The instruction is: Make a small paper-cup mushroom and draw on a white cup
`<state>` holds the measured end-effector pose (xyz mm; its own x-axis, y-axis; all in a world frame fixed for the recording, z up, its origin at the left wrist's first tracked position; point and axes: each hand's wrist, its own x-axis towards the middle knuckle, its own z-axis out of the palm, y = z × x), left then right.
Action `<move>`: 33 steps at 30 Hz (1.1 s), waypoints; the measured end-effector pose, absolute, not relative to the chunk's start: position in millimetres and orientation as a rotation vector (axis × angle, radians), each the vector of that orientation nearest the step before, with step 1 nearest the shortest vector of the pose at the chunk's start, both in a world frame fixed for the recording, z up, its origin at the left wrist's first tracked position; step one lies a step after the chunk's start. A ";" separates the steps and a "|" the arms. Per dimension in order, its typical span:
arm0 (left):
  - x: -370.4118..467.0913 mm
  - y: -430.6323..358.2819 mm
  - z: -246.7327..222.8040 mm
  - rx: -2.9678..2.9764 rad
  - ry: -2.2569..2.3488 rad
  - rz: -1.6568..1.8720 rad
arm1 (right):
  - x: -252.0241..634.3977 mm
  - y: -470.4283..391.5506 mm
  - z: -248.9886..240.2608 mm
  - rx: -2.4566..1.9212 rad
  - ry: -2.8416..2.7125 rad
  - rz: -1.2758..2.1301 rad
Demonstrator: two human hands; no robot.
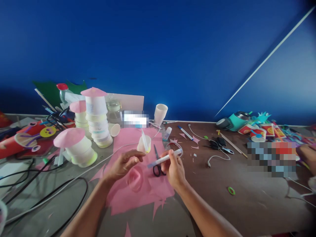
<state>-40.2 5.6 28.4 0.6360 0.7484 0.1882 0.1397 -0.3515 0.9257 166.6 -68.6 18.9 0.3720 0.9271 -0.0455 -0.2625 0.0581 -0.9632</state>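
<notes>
My right hand (174, 168) is closed around a white marker-like pen (165, 158), its tip end pointing left. Over the pink paper (120, 197), my left hand (125, 164) has its fingers apart and holds nothing. Just beyond it stands a small pale cup (144, 144) with a white stick (144, 138) leaning in it. Below my left fingers lies a pink rounded paper piece (135, 178). Black-handled scissors (157, 171) rest on the sheet, partly hidden by my right hand and the pen.
Stacked paper cups (96, 115) with pink cone tops stand left, near black cables (84, 194). A white cup (161, 113), glue bottle (167, 133) and blue-capped marker (185, 133) lie behind. At right are a teal bottle (235, 121), keys (218, 143) and another person's hand (308, 156).
</notes>
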 end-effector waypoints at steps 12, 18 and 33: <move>-43.1 17.3 14.1 1.865 0.876 0.539 | 200.1 -48.4 4.2 -1.622 -1.051 0.963; -41.2 16.0 16.5 1.847 0.884 0.510 | 197.7 -46.7 2.3 -1.791 -1.251 0.824; -42.6 17.3 10.9 1.727 0.839 0.530 | 191.8 -48.0 -11.0 -1.840 -1.392 0.481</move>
